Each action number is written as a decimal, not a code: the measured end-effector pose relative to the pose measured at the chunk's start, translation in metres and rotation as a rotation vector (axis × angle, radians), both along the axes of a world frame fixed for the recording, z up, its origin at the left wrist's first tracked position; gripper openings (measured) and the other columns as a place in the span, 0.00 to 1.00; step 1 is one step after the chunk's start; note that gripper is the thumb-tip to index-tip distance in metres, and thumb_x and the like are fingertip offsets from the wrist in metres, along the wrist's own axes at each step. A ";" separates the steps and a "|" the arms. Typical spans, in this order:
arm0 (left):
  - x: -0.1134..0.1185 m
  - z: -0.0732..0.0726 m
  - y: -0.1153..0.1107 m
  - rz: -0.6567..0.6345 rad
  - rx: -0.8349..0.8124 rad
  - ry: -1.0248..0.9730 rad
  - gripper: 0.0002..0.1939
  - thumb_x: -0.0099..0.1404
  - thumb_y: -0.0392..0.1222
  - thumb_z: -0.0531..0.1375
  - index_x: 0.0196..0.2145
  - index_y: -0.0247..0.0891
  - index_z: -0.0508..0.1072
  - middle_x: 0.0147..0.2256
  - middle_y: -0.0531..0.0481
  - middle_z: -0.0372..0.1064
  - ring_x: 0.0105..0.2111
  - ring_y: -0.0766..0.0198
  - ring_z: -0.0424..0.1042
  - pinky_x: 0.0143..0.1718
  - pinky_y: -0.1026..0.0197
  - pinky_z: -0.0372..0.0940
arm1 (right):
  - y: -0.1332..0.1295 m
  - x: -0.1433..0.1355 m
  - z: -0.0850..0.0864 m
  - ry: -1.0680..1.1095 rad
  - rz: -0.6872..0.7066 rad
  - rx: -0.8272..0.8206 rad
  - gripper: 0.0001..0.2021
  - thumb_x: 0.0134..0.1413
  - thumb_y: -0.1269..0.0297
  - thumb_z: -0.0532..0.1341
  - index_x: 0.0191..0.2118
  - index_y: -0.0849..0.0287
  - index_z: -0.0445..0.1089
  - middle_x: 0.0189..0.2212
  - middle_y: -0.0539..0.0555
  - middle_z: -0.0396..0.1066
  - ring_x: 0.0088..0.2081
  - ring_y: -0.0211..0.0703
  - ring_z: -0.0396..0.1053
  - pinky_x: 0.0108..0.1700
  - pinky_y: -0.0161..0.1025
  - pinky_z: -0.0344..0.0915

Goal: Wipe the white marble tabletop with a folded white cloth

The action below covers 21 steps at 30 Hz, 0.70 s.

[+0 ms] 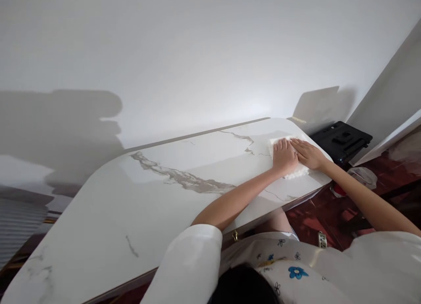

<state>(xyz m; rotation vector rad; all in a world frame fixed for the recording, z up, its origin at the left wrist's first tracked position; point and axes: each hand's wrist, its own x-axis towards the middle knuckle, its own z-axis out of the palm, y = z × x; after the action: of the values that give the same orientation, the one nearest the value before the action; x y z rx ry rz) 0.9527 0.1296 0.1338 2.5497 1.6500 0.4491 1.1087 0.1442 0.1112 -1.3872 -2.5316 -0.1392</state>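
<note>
A white textured cloth (297, 171) lies on the right end of a white marble-patterned tabletop (158, 212). My left hand (284, 156) rests palm down on the cloth, its fingers stretched forward over it. Beside it, my right hand (308, 154) is also flat, its fingers pointing left and touching my left hand near the cloth's far edge. Both hands are open and press on the cloth rather than wrap round it. Part of the cloth is hidden beneath them. Grey-brown veins run across the tabletop.
The table's back edge runs along a white wall (197, 54). Past the right end sits a black case (344, 139). A clear plastic bag (365, 177) lies on the dark red floor (315, 212). A small brass knob (234, 235) sticks out under the table's front edge.
</note>
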 end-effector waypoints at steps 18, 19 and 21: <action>0.061 -0.007 0.038 -0.086 0.053 -0.092 0.25 0.67 0.42 0.44 0.57 0.26 0.60 0.59 0.39 0.56 0.60 0.53 0.52 0.60 0.52 0.47 | 0.033 0.071 -0.003 0.024 -0.124 -0.074 0.27 0.59 0.62 0.44 0.63 0.59 0.54 0.62 0.54 0.54 0.62 0.47 0.52 0.62 0.48 0.51; 0.061 -0.008 0.048 -0.086 0.070 -0.096 0.25 0.66 0.42 0.44 0.57 0.26 0.60 0.59 0.39 0.56 0.59 0.54 0.52 0.60 0.53 0.47 | 0.043 0.071 -0.004 0.026 -0.131 -0.077 0.27 0.59 0.62 0.44 0.63 0.58 0.54 0.62 0.54 0.55 0.62 0.47 0.52 0.62 0.49 0.52; 0.059 -0.012 0.068 -0.078 0.103 -0.100 0.24 0.66 0.41 0.45 0.55 0.25 0.62 0.58 0.39 0.57 0.59 0.54 0.53 0.60 0.53 0.47 | 0.064 0.069 -0.006 0.028 -0.135 -0.082 0.27 0.58 0.62 0.44 0.63 0.56 0.53 0.62 0.53 0.55 0.62 0.47 0.52 0.62 0.49 0.52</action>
<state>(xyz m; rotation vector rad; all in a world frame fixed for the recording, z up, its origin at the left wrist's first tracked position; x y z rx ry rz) 1.0116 0.1973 0.1220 2.6050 1.5258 0.6599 1.1776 0.2087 0.1049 -1.5802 -2.4458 -0.0408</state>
